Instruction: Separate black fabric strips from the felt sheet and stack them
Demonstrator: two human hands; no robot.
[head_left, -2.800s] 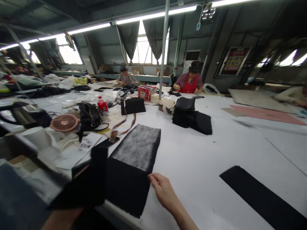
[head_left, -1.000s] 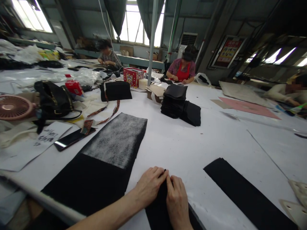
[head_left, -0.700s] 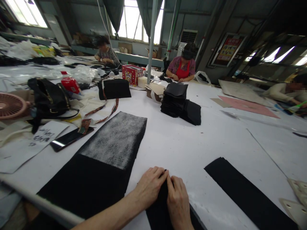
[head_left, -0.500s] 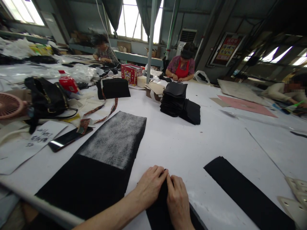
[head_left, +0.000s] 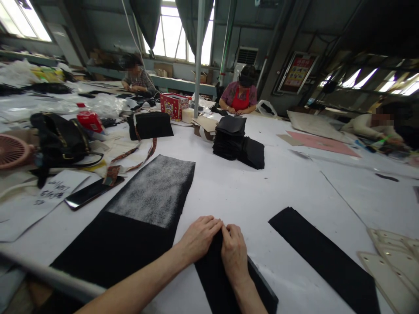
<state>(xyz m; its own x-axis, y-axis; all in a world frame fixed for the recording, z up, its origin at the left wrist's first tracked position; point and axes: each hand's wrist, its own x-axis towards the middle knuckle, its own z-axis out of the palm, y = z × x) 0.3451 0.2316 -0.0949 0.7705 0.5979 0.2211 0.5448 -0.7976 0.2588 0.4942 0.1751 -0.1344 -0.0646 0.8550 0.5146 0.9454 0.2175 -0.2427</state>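
Observation:
Right in front of me lies a black piece of sheet material [head_left: 212,274], perhaps fabric, with a raised or folded far end. My left hand [head_left: 201,237] is closed on that end from the left, fingers bent over the edge. Against it from the right, my right hand [head_left: 234,253] pinches the same end, and the fingertips of both almost meet. A grey-edged dark strip [head_left: 263,285] shows beyond my right wrist. Left of my hands is a larger stack of black sheets [head_left: 124,248], with a whitish speckled piece [head_left: 152,189] on its far part.
At the right lie a pile of long black strips [head_left: 324,257] and beige pieces with metal holes [head_left: 389,270]. Farther back stands a stack of black pieces [head_left: 229,137]. A phone [head_left: 93,192], a black bag [head_left: 60,139] and a fan [head_left: 13,148] are at the left. Several people work around the table.
My view has turned slightly right, so most things appear shifted left. Both hands stay together on the far end of the black piece, and more of my right forearm shows.

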